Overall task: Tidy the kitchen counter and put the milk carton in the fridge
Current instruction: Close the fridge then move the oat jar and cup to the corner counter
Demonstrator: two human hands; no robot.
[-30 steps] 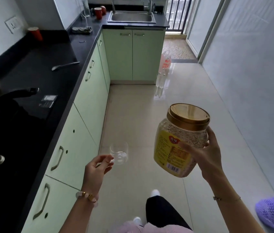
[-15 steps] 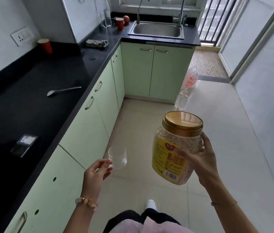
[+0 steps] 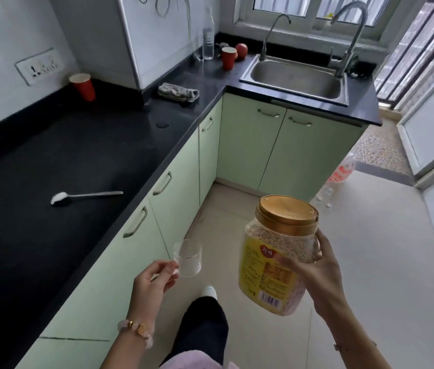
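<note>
Listing from the body outward.

- Left hand (image 3: 154,283): thumb and fingertips pinch a small clear glass (image 3: 188,258) at its near side, the other fingers loosely curled. It hangs over the tiled floor. The grip looks light, so a slip would likely break it.
- Right hand (image 3: 317,272): fingers wrapped round the side of a big plastic jar (image 3: 271,259) of grain, gold lid on, held tilted in the air. It looks heavy for a one-handed side grip and could twist loose.
- Both hands are full, so no cupboard or fridge door can be opened until one load is set down.
- Counter (image 3: 51,161), black, to the left, has a spoon (image 3: 85,196) lying on it heaped with white powder. A brush from the jar would scatter it.
- Further along are a red cup (image 3: 82,86) by the wall and a crumpled cloth (image 3: 178,92) near the corner.
- Far end: a sink (image 3: 293,92), with a second red cup (image 3: 229,57), a red fruit (image 3: 241,50) and a clear bottle (image 3: 208,41) beside it.
- Empty bottles (image 3: 340,173) stand on the floor past the cupboards – a trip risk.
- Milk carton and fridge: neither in view.
</note>
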